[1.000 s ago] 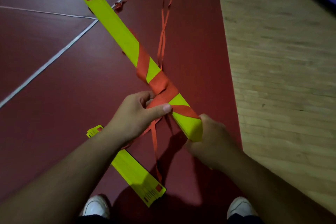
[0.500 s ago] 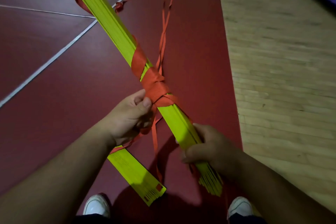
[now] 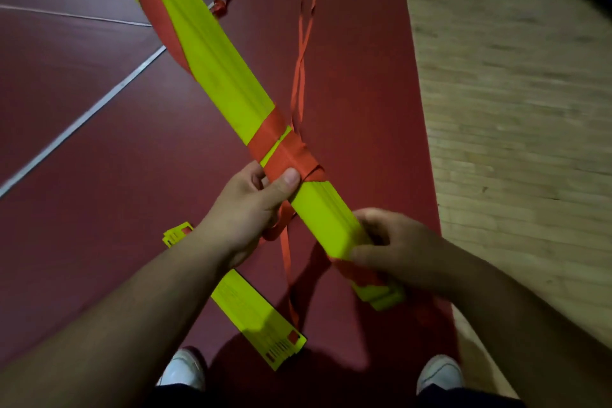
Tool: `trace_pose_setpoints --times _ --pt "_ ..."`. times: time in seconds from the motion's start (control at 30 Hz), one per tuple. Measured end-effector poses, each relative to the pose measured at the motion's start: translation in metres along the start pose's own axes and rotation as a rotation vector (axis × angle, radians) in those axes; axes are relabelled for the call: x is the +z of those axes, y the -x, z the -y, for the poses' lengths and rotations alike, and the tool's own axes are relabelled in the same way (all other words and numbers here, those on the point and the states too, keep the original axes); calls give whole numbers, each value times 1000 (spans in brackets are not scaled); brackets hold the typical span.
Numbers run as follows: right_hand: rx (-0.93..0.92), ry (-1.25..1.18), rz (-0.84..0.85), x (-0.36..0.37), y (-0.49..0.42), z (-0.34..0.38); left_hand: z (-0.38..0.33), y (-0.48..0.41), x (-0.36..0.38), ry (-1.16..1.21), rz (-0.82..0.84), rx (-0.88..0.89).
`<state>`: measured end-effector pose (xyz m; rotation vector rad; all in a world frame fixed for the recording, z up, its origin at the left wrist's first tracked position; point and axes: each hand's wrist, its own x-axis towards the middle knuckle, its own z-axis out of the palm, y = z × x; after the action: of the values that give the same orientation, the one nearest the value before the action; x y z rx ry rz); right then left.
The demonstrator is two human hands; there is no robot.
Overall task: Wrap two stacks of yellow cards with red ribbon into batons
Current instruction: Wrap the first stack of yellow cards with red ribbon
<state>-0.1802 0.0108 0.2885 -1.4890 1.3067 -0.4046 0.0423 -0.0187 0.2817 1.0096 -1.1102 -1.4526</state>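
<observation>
Head view: our left hand pinches the red ribbon around the raised card stack; our right hand grips its near end (the second stack lies on the floor).

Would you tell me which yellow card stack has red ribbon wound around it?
The raised stack, gripped by the left hand and right hand, ribbon banding its middle; the other stack lies unwrapped on the floor.

Matt yellow paper cards, smooth red cloth ribbon, matt maroon mat, wooden floor.
</observation>
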Motion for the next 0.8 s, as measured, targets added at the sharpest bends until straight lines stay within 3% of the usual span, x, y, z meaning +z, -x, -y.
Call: trace_pose_setpoints --times 0.13,0.23,0.3,0.5,0.6,0.8 --pt "-19 450 -361 28 2 9 -2 5 21 -38 -76 55" --pt "11 549 -537 34 0 11 -3 9 23 -49 -31 84" --pt "12 491 -540 32 -1 9 -2 4 16 -80 -26 104" --pt "-18 48 -335 26 1 9 -3 -3 -6 -15 91 87" --pt "-35 -265 -138 32 8 15 2 -8 -12 10 117 65" --pt "18 -614 228 42 15 12 0 -4 -14 122 369 -30"
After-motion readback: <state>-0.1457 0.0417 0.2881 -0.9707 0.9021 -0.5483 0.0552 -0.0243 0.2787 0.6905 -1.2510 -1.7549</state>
